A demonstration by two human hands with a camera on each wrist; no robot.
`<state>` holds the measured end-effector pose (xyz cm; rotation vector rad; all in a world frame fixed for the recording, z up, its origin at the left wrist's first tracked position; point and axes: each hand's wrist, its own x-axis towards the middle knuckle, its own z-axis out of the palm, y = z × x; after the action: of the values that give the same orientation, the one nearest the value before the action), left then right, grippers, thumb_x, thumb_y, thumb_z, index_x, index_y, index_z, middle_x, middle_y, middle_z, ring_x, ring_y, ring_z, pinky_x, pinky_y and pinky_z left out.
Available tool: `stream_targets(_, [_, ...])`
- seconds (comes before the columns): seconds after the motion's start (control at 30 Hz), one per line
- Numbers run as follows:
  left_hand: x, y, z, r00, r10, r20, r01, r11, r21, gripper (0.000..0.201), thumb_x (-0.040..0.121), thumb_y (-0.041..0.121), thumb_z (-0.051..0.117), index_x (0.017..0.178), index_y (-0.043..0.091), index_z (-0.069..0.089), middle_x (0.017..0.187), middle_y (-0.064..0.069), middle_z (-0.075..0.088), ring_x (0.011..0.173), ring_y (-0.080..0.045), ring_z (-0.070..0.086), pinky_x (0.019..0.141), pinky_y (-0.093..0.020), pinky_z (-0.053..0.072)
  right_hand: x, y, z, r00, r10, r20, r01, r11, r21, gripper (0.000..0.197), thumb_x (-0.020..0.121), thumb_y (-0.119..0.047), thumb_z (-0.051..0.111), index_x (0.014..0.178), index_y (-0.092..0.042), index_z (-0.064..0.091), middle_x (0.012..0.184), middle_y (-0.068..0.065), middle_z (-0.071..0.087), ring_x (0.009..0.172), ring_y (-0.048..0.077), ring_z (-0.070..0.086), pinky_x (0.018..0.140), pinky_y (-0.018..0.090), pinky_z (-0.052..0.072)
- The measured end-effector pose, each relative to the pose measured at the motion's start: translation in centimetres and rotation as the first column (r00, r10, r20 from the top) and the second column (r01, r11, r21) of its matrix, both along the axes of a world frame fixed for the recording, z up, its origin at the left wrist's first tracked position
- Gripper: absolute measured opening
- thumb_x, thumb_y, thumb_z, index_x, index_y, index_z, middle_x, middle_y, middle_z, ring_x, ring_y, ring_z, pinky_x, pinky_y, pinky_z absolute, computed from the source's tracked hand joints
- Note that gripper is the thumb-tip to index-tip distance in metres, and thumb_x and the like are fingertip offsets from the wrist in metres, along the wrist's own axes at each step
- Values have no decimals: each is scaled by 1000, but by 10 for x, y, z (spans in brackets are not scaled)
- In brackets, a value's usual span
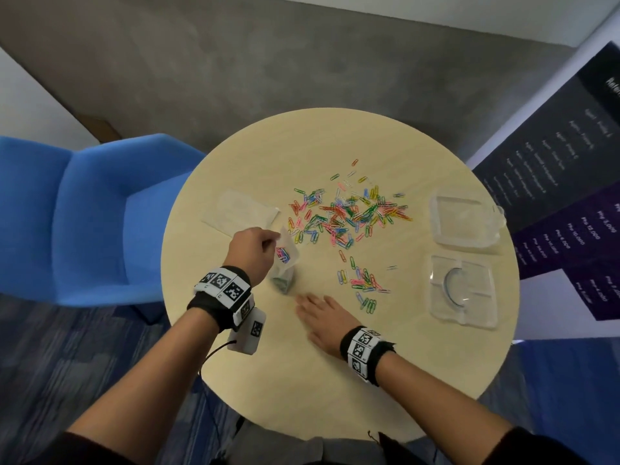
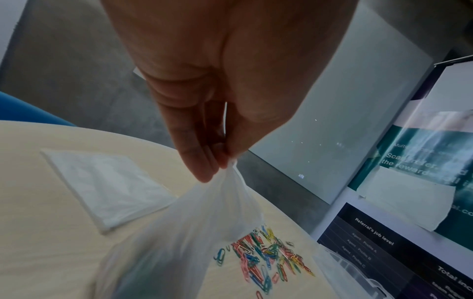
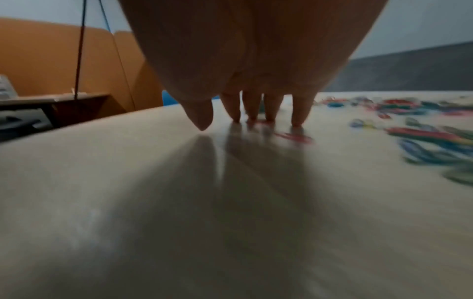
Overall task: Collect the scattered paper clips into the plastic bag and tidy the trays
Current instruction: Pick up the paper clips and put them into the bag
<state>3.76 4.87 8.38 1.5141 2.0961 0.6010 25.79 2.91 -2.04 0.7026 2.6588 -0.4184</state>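
My left hand [image 1: 256, 245] pinches the top edge of a small clear plastic bag [image 1: 284, 263], which hangs over the round table [image 1: 235, 364] with some coloured clips inside. In the left wrist view, thumb and fingers [image 2: 202, 161] grip the bag [image 2: 192, 232] at its gathered top. My right hand [image 1: 322, 317] lies flat on the table, fingers straight, just right of the bag's bottom. Its fingertips [image 3: 297, 119] touch the tabletop near a few clips. A big scatter of coloured paper clips [image 1: 349, 213] covers the table's middle, with a smaller cluster [image 1: 364, 283] nearer.
Two clear plastic trays stand at the table's right: the far tray [image 1: 466, 223] and the near tray [image 1: 464, 290], which holds a curved blue piece. A flat stack of plastic bags [image 1: 240, 211] lies at the left. A blue chair [image 1: 84, 213] stands beside the table.
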Motion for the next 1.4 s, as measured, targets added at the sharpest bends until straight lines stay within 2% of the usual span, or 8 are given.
stream_targets(0.1, [1, 1, -1, 1000, 9, 8, -9, 1000, 8, 29, 90, 10, 52, 111, 14, 72, 102, -11, 72, 93, -28, 64, 77, -23, 42, 26, 14, -2, 989, -85, 121, 77, 994, 73, 62, 99, -25, 37, 152, -6, 12, 162, 11, 5, 148, 26, 10, 119, 48, 9])
stream_targets(0.23, [7, 1, -3, 1000, 12, 29, -12, 1000, 9, 29, 91, 11, 52, 112, 13, 72, 104, -10, 72, 94, -26, 65, 77, -23, 42, 50, 48, 3, 986, -157, 56, 138, 958, 253, 40, 93, -19, 45, 130, -6, 54, 147, 16, 41, 137, 34, 36, 114, 50, 23])
stream_targets(0.47, [28, 2, -3, 993, -10, 117, 10, 1000, 4, 28, 91, 10, 52, 108, 14, 73, 105, -5, 74, 93, -20, 67, 81, -22, 47, 34, 89, 3, 916, -351, 195, 349, 936, 42, 62, 99, -44, 33, 153, -28, 8, 162, -3, -8, 149, 27, -2, 117, 55, 14])
stream_targets(0.67, [35, -3, -11, 967, 108, 231, -102, 994, -37, 15, 90, 31, 62, 91, 20, 72, 79, 4, 68, 70, -14, 61, 60, -21, 44, 74, 59, -4, 950, -285, 130, 283, 958, 32, 60, 100, -35, 35, 153, -14, 14, 162, 7, 2, 148, 29, 8, 118, 45, 18])
stream_targets(0.77, [37, -5, -18, 945, 129, 300, -117, 992, -57, 16, 89, 34, 62, 87, 20, 70, 75, 4, 67, 61, -13, 61, 58, -22, 42, 96, 48, 4, 946, -324, -9, 324, 945, 42, 59, 94, -40, 47, 146, -15, 33, 153, 11, 29, 138, 29, 33, 111, 40, 34])
stream_targets(0.97, [38, -8, -19, 951, 111, 287, -93, 993, -75, 14, 89, 35, 62, 86, 23, 69, 76, 7, 66, 67, -10, 61, 55, -20, 42, 108, 64, 13, 463, -886, -4, 884, 462, -68, 125, 59, -78, 66, 151, -13, 13, 143, 11, 25, 130, 32, 38, 105, 42, 42])
stream_targets(1.1, [37, -8, -21, 955, 107, 277, -89, 993, -75, 14, 89, 35, 62, 86, 23, 69, 77, 7, 66, 68, -11, 61, 57, -20, 43, 81, 49, 6, 533, -846, 34, 841, 524, -135, 131, 51, -77, 72, 151, -14, 15, 143, 8, 23, 129, 30, 38, 107, 39, 40])
stream_targets(1.4, [42, -6, -26, 950, 93, 299, -77, 995, -65, 15, 89, 35, 62, 86, 22, 70, 78, 3, 69, 71, -14, 64, 55, -19, 41, 63, 23, -7, 519, -831, -199, 799, 555, -234, 57, 84, -33, 70, 135, -12, 53, 127, 6, 43, 109, 20, 52, 104, 29, 41])
